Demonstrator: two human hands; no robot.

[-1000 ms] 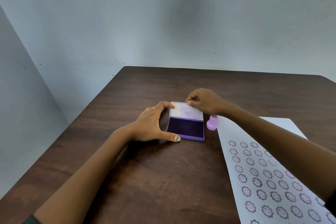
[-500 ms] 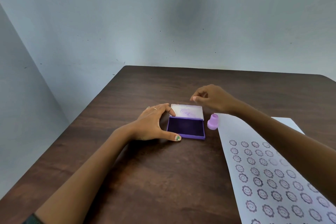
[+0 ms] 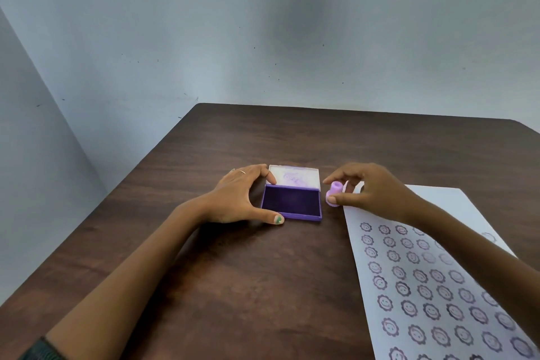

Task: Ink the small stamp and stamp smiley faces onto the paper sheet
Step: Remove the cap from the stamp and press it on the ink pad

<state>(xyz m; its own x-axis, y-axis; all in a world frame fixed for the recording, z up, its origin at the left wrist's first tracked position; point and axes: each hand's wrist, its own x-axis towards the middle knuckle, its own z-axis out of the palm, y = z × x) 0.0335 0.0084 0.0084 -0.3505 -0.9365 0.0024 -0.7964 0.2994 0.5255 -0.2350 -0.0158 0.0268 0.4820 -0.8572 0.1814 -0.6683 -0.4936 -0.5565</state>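
A purple ink pad (image 3: 290,203) lies open on the dark wooden table (image 3: 233,286), its pale lid (image 3: 293,177) folded flat behind it. My left hand (image 3: 236,199) grips the pad's left side, thumb at the front corner and index finger at the hinge. The small lilac stamp (image 3: 335,193) stands upright just right of the pad, at the paper's top corner. My right hand (image 3: 368,187) closes around it, thumb on its base and a finger behind it. The white paper sheet (image 3: 438,272) carries several rows of purple smiley faces.
The table's far edge meets a pale blue wall (image 3: 263,38). My right forearm (image 3: 467,242) crosses over the upper part of the sheet, and its top right area is unprinted.
My right hand left the ink pad's lid, which now lies flat, and moved right and down onto the small stamp. My left hand stayed on the pad.
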